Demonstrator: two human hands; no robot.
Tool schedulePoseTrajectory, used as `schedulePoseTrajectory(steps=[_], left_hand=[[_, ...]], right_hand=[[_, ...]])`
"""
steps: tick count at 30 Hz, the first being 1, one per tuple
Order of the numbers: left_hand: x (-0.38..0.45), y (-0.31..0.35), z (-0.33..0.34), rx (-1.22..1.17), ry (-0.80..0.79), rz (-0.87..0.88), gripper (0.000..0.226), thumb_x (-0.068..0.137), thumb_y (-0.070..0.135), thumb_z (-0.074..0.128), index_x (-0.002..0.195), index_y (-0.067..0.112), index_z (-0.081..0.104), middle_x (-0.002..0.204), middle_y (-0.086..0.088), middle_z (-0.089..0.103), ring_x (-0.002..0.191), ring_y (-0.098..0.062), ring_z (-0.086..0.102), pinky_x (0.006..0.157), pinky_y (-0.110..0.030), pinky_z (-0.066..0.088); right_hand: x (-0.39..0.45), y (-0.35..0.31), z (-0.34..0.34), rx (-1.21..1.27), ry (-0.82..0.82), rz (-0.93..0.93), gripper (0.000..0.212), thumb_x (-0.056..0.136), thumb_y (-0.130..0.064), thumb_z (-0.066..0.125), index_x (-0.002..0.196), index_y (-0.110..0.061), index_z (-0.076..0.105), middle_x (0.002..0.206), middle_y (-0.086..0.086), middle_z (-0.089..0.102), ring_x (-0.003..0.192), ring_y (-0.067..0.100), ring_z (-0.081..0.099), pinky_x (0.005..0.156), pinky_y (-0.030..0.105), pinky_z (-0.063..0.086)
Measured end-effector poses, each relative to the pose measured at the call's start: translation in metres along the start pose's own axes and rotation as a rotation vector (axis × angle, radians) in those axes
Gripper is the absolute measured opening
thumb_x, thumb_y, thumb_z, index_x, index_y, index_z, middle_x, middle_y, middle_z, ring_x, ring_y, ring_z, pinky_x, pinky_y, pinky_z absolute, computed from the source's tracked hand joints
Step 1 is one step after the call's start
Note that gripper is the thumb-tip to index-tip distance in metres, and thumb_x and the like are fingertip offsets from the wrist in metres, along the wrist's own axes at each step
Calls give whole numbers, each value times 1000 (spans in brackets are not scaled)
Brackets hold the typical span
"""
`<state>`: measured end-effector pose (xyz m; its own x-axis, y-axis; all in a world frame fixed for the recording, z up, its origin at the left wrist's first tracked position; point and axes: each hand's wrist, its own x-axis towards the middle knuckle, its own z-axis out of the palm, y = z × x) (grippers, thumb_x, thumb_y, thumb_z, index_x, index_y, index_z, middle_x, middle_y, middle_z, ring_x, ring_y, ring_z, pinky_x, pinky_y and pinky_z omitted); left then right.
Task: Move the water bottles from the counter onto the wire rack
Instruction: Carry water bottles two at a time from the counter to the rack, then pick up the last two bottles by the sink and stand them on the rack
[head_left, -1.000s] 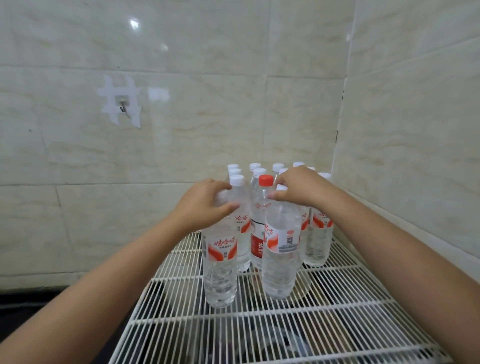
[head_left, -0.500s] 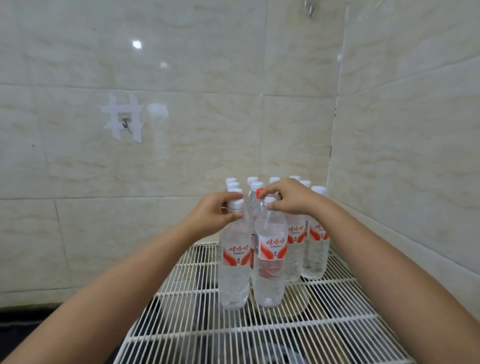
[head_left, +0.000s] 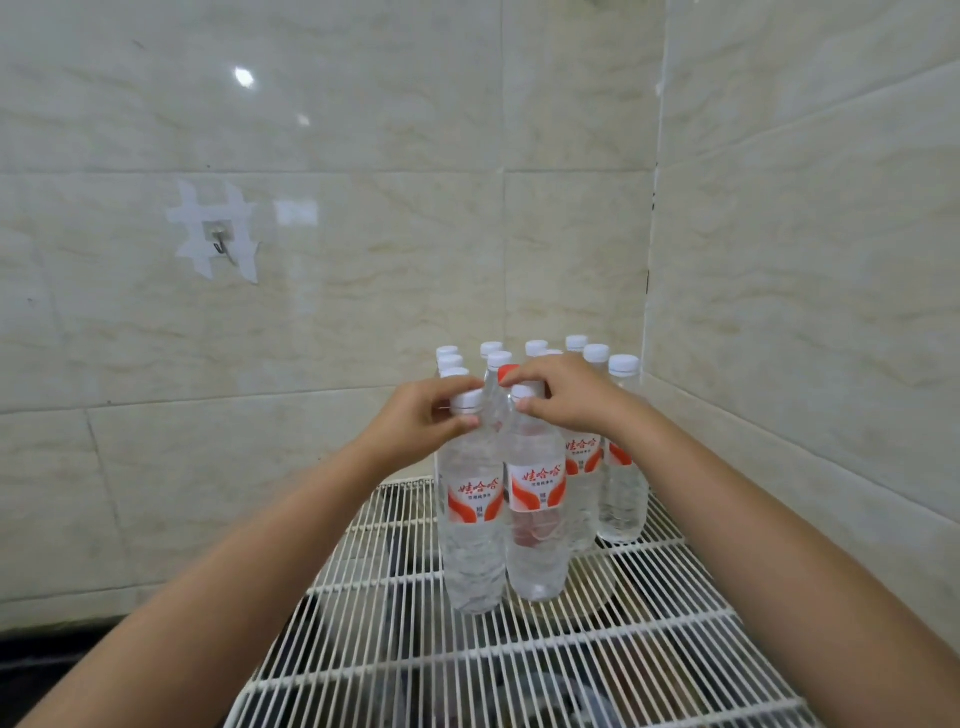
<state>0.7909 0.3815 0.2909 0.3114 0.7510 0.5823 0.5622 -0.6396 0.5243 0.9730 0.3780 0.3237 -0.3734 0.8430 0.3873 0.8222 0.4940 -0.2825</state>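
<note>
While both hands sit at the caps of the two nearest bottles, the job looks close to done, judging by the cluster already standing on the wire rack (head_left: 519, 670) and no counter or waiting bottle in view. At left, a taped wall hook (head_left: 221, 244) hangs on the tile. The left hand (head_left: 423, 418) curls its fingers round the neck of the left front bottle (head_left: 472, 509), which stands upright on the rack. Touching it on the right, the right front bottle (head_left: 535, 499) has the right hand (head_left: 563, 402) pinched about its cap. Behind them stand the other bottles (head_left: 621, 457), white-capped but for one red cap, packed into the far right corner. All look full of clear water and sealed.
</note>
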Motion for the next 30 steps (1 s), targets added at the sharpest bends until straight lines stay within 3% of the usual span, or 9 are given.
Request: schedulePoseTrajectory(steps=[4, 8, 13, 15, 18, 20, 23, 26, 30], left_hand=[[2, -1, 3, -14, -22, -31, 46, 81, -3, 63, 126, 0, 52, 115, 2, 52, 108, -10, 52, 78, 8, 39], [0, 6, 2, 23, -28, -39, 47, 83, -2, 62, 128, 4, 50, 118, 3, 51, 108, -8, 49, 77, 6, 41], [3, 14, -7, 214, -59, -69, 43, 87, 15, 60, 129, 12, 51, 130, 0, 53, 110, -7, 49, 73, -4, 44], [1, 19, -8, 381, -38, -44, 34, 95, 22, 47, 126, 10, 54, 131, -5, 56, 115, -16, 53, 85, -16, 44], [-9, 26, -8, 584, 47, -16, 52, 90, 32, 27, 119, 5, 60, 122, -15, 62, 110, -32, 59, 89, -39, 48], [-19, 27, -14, 702, 101, -98, 42, 93, 23, 33, 126, 7, 54, 130, -14, 57, 120, -31, 52, 96, -40, 44], [-40, 20, -36, 883, 28, -302, 39, 95, 11, 34, 133, 11, 44, 141, -9, 44, 130, -28, 40, 105, -38, 36], [-79, 6, -72, 955, -4, -486, 35, 95, 11, 33, 125, 7, 50, 134, -12, 49, 123, -31, 43, 102, -42, 40], [-163, -3, -131, 1055, 25, -648, 38, 95, 11, 33, 132, 9, 42, 142, -12, 40, 130, -30, 36, 103, -40, 37]], right_hand=[[-5, 0, 6, -17, 54, -2, 39, 92, -17, 52, 130, -15, 51, 137, 6, 53, 122, 21, 50, 99, 26, 36], [-10, 0, 10, 12, 74, -29, 40, 93, -14, 49, 133, -12, 47, 141, 6, 48, 130, 20, 43, 107, 26, 30], [-12, -1, 13, 41, 45, -50, 45, 94, -20, 47, 138, -15, 40, 149, 4, 36, 137, 18, 32, 112, 27, 24], [-11, -6, 16, -64, 74, -62, 45, 94, -26, 44, 138, -17, 40, 148, 5, 35, 136, 22, 31, 113, 33, 23], [-8, -17, 22, -138, 180, -79, 40, 95, -27, 39, 132, -15, 46, 144, 7, 40, 134, 24, 33, 112, 38, 24], [-5, -31, 30, -141, 279, -127, 35, 92, -25, 40, 120, -11, 58, 134, 10, 52, 126, 26, 45, 106, 37, 33], [-2, -65, 40, -86, 387, -188, 38, 83, -28, 41, 95, -8, 71, 113, 15, 67, 106, 33, 61, 93, 38, 46], [-1, -111, 55, -38, 252, -235, 37, 90, -26, 45, 119, -9, 59, 135, 12, 51, 126, 29, 42, 107, 36, 28], [-4, -188, 79, 20, 266, -335, 38, 90, -25, 46, 123, -8, 55, 134, 12, 51, 126, 28, 42, 107, 36, 26]])
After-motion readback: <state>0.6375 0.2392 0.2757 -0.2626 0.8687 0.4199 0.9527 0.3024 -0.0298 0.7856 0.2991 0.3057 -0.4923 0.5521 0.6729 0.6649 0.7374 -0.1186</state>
